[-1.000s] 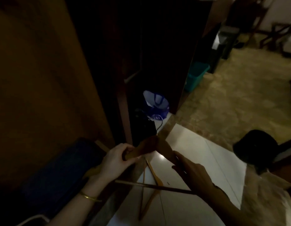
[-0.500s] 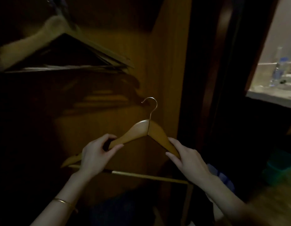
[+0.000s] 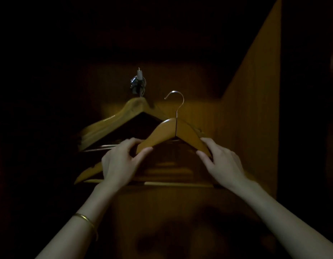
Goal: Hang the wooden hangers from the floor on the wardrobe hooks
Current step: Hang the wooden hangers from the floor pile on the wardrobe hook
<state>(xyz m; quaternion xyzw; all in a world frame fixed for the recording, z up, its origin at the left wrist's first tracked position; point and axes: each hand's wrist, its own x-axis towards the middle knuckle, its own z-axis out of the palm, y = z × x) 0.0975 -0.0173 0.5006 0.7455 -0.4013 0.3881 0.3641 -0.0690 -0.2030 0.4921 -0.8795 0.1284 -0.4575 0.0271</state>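
Wardrobe interior [image 3: 255,101] largely lost in darkness; wooden hanger [image 3: 173,131] gripped by left hand [image 3: 120,161] and right hand [image 3: 223,161] fingers beside wardrobe hook [image 3: 139,81].

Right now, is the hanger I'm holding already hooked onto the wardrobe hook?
No, the held hanger has its metal hook free in the air, right of and below the wardrobe hook, gripped by the left hand and right hand.

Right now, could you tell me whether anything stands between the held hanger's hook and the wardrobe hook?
Nothing visible fills the gap. The hanger, gripped by the left hand and right hand, is low and right of the wardrobe hook. That hook already carries hung hangers, whose hooks crowd it.
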